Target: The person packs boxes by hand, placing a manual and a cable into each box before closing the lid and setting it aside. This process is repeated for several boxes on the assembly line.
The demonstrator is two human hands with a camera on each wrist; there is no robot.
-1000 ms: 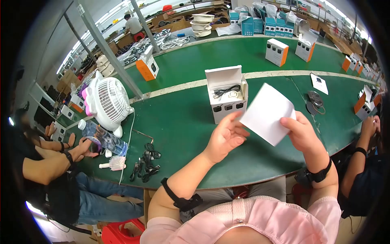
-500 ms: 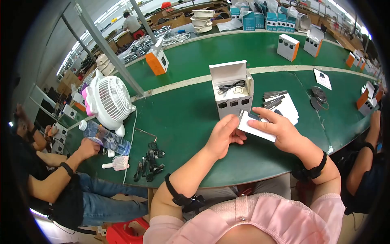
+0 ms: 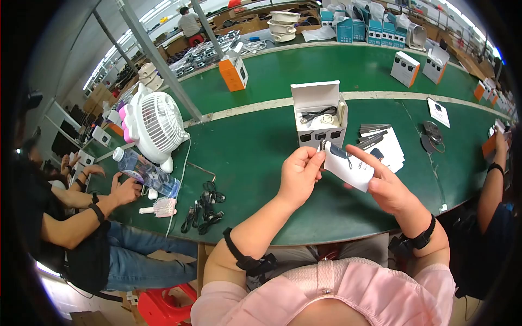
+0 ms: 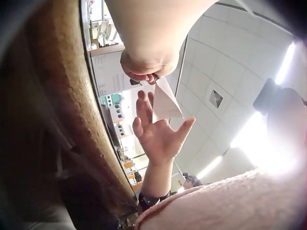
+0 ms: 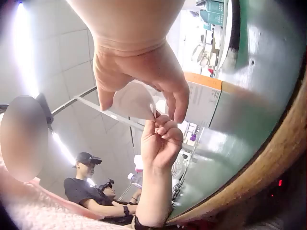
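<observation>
My left hand pinches a white printed booklet by its dark-edged end, between thumb and fingers. The booklet bows in the air above the green table, a dark device pictured on its face. At its other end is my right hand, index finger stretched out and thumb spread apart. In the left wrist view the right hand shows spread fingers behind the paper. Just beyond the hands, an open white box holds a black cable and a round pale item. Fanned booklets lie right of it.
On the left stand a white fan and a lying water bottle, with a hairbrush and black cables nearer. A dark coiled item lies to the right. People sit on both sides.
A large white sheet or stack was between both hands; then fanned booklets appeared on the table with one in the right hand. Now the left hand pinches that booklet and the right fingers have spread.
</observation>
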